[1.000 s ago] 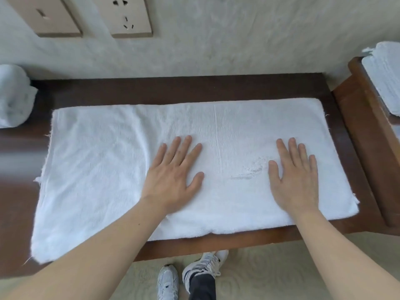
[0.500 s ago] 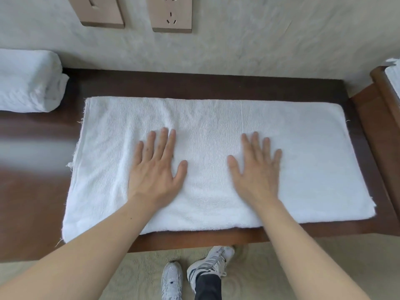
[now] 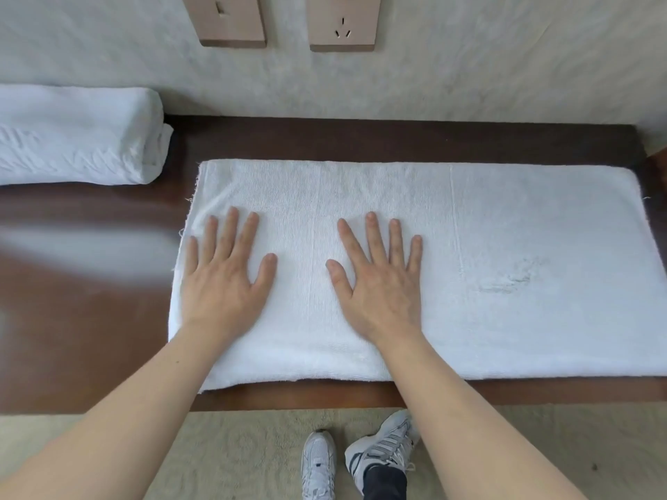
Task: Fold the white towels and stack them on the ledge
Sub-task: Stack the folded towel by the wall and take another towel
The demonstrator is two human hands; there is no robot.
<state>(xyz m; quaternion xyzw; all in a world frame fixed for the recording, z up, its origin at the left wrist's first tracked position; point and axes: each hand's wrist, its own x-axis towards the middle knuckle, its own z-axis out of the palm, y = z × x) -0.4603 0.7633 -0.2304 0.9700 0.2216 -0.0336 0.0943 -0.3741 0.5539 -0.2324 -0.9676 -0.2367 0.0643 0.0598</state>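
A white towel (image 3: 523, 229) lies flat and folded lengthwise on the dark wooden ledge (image 3: 90, 319). My left hand (image 3: 225, 279) presses flat on the towel's left end, fingers straight and spread. My right hand (image 3: 379, 279) lies flat beside it, near the towel's middle, fingers also spread. A small rumpled patch shows on the towel to the right of my right hand. A folded white towel stack (image 3: 75, 135) sits on the ledge at the far left, against the wall.
A pale textured wall (image 3: 505, 66) rises behind the ledge, with two tan wall plates (image 3: 343, 23) at the top. Beige carpet (image 3: 234, 456) and my sneakers (image 3: 361, 460) lie below the ledge's front edge.
Both hands have slid leftward across the towel, staying flat. The view has shifted left, so the folded stack is now more in view.
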